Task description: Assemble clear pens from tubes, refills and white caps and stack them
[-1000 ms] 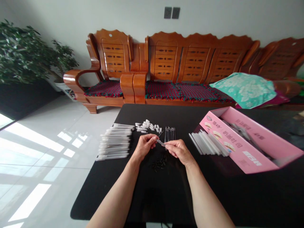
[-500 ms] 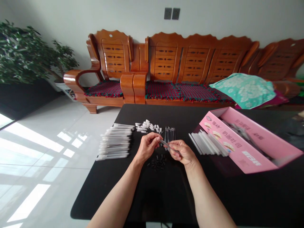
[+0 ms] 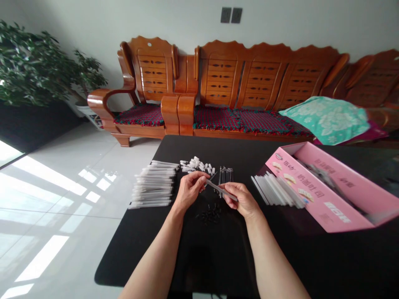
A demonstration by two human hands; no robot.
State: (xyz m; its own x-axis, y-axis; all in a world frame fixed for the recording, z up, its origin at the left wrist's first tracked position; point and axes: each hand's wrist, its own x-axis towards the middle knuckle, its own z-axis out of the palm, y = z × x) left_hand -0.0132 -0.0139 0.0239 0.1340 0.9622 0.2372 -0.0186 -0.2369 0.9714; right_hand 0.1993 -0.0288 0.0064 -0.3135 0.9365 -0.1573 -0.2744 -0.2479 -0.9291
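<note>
Over the black table [image 3: 218, 257] my two hands meet on one clear pen barrel [image 3: 220, 189]. My right hand [image 3: 241, 199] is closed round its near end. My left hand [image 3: 189, 190] pinches its far end, where a thin dark refill tip [image 3: 212, 177] sticks out. Small black caps [image 3: 209, 214] lie in a heap just below my hands. A stack of finished clear pens [image 3: 153, 187] lies to the left, small white parts [image 3: 197, 164] and a row of refills [image 3: 225, 173] lie just beyond my hands.
A bundle of clear barrels [image 3: 276, 190] lies right of my hands beside an open pink box [image 3: 330, 187]. Wooden chairs and a bench [image 3: 237, 83] with a green cloth [image 3: 327, 118] stand behind the table. A plant [image 3: 37, 66] stands at the left by the tiled floor.
The barrel sticks out further from my right hand towards my left. The view has shifted slightly to the left.
</note>
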